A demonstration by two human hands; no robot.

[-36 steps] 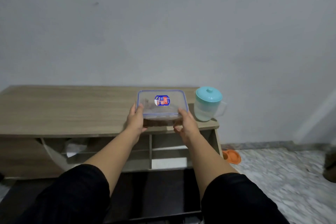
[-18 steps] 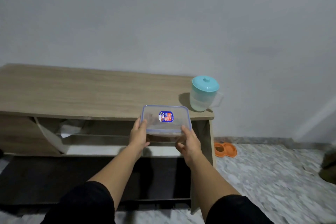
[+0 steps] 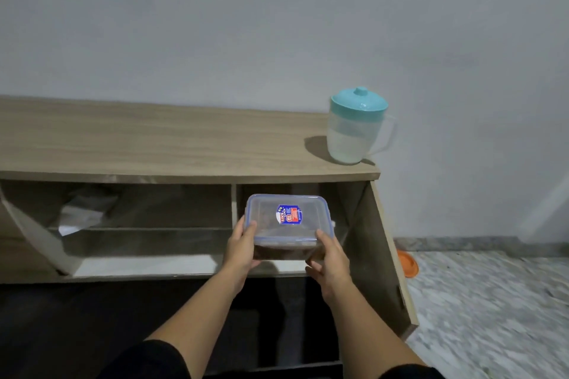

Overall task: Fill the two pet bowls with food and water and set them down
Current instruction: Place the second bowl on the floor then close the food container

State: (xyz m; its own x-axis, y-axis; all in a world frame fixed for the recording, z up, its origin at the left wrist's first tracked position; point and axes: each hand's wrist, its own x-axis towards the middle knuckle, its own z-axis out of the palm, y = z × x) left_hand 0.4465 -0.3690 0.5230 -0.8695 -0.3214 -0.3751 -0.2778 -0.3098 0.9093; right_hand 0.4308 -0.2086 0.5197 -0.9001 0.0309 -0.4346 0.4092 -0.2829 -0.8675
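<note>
I grip the lidded food container (image 3: 288, 226) level between left hand (image 3: 243, 248) and right hand (image 3: 331, 261), 2 side holds preventing spills.

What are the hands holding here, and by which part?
Both hands hold one clear lidded container with brown food inside. The left hand grips its near left corner, the right hand its near right corner, thumbs on the lid.

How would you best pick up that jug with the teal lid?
By its handle, reaching from the right. The jug stands upright at the right end of the cabinet top, with the clear handle sticking out past the edge toward the wall, and nothing stands beside it there.
</note>
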